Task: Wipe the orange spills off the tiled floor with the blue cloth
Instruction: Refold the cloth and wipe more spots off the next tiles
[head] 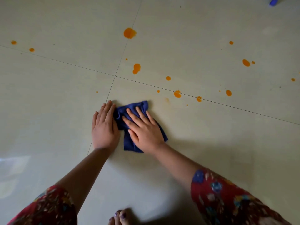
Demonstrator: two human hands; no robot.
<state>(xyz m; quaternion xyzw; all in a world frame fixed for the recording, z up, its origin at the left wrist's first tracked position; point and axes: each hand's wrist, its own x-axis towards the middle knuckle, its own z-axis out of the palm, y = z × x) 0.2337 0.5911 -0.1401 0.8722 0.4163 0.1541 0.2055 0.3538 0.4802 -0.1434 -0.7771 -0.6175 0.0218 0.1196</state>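
Obs. from standing position, person crouched over the tiled floor (65,95).

Blue cloth (126,144): lies on the floor directly in front of the person, on the near-right tile, just to the right of the near-far grout line. Folded and rumpled. Its long axis runs away from the person, with the far end leaning slightly left. The far end is bunched and points toward the crossing of the grout lines (115,76).

Hands:
- Right hand (144,132) lies palm down on top of the cloth, fingers straight and spread, pressing it to the floor. Nothing is curled round it, so this is no pinch.
- Left hand (103,127) lies flat on the bare tile, fingers straight and close together, over the grout line. Its thumb side touches the cloth's left edge, and it holds nothing.

Orange spills: all lie beyond the cloth and apart from it.
- Largest blob (129,33) sits on the grout line, far side.
- An elongated one (136,68) is nearer.
- A drop (177,94) lies on the cross line to the right.
- Smaller dots are scattered far left and far right.
- A faint yellowish smear (167,100) lies near the cloth's far end, to its right.

Other: red floral sleeves (227,200) on both arms; toes (121,215) with painted nails at the near edge; a blue object (274,1) at the far right corner, identity unclear.
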